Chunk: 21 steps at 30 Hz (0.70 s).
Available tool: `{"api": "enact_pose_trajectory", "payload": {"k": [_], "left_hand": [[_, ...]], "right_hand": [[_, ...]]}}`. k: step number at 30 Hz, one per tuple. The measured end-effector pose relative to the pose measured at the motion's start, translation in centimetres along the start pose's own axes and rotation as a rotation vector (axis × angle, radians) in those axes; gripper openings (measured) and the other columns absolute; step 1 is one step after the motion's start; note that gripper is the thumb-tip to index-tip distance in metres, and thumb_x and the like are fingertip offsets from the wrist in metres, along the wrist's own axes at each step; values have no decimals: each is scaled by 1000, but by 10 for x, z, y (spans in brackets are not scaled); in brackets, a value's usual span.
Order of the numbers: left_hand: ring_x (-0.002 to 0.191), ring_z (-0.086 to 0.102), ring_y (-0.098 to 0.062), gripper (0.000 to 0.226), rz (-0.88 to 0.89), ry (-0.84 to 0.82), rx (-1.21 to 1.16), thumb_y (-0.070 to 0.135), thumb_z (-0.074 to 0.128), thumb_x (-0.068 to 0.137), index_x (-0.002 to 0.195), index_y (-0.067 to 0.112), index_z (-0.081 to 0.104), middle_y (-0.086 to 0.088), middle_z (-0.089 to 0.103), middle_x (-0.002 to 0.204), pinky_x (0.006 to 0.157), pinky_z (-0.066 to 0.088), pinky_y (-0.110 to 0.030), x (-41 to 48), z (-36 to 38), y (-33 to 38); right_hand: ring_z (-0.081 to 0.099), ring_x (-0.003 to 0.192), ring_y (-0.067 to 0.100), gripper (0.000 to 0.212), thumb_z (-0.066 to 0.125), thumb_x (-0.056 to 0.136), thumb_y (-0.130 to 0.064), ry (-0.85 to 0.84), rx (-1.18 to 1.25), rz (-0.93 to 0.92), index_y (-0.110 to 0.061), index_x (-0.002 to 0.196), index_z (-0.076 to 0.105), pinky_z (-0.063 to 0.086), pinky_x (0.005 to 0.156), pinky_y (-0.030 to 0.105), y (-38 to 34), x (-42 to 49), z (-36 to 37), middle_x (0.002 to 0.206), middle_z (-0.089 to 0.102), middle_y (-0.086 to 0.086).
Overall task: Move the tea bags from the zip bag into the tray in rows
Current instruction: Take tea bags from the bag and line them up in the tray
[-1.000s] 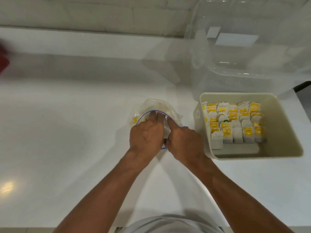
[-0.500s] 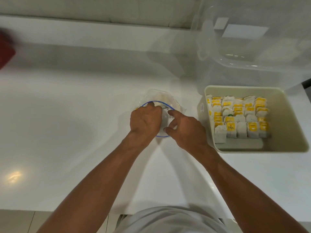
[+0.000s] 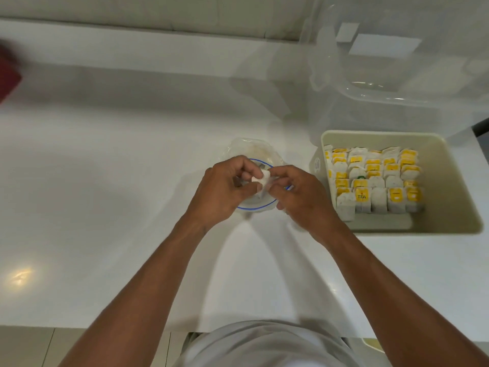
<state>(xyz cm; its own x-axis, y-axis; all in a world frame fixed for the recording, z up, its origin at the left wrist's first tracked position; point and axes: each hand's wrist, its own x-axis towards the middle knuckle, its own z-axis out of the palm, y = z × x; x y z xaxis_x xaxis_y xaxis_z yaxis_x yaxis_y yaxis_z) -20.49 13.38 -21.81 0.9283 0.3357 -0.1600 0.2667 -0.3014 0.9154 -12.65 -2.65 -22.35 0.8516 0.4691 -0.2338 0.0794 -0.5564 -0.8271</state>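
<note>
Step, as judged: drawing one tea bag out of zip bag for tray.
- Do well: pinch paper body, not string. Lift clear of blue rim. Carry right, stand upright in near row of tray, tight against neighbours.
- Left hand (image 3: pixel 222 192): fingers curled, pinching small white paper tea bag (image 3: pixel 262 181) above mouth of clear plastic zip bag with blue rim (image 3: pixel 251 151), mid-counter.
- Right hand (image 3: pixel 304 200): fingers curled, thumb and forefinger pinching same bag's right edge.
- Cream rectangular plastic tray (image 3: pixel 449 229), right: rows of yellow-tagged tea bags (image 3: pixel 370 178), near strip bare.
</note>
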Motion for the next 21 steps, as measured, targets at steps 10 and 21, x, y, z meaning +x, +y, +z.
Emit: {"api": "enact_pose_trajectory", "payload": {"k": [10,21], "left_hand": [[81,63,-8,19,72,-37,397,32,73,84,99,37,63,22,70,89,69,48,-28,9,-3,4],[86,67,-23,19,201,105,1042,28,51,95,102,23,68,0,70,93,61,36,-30,44,56,-9]], "right_hand": [[65,55,12,5,70,85,-27,46,-38,-20,-22,85,70,58,68,43,-6,-4,-10,61,66,-11],[69,57,8,8,65,86,-31,211,-58,18,-24,82,68,59,70,40,-22,-11,-26,64,71,-8]]}}
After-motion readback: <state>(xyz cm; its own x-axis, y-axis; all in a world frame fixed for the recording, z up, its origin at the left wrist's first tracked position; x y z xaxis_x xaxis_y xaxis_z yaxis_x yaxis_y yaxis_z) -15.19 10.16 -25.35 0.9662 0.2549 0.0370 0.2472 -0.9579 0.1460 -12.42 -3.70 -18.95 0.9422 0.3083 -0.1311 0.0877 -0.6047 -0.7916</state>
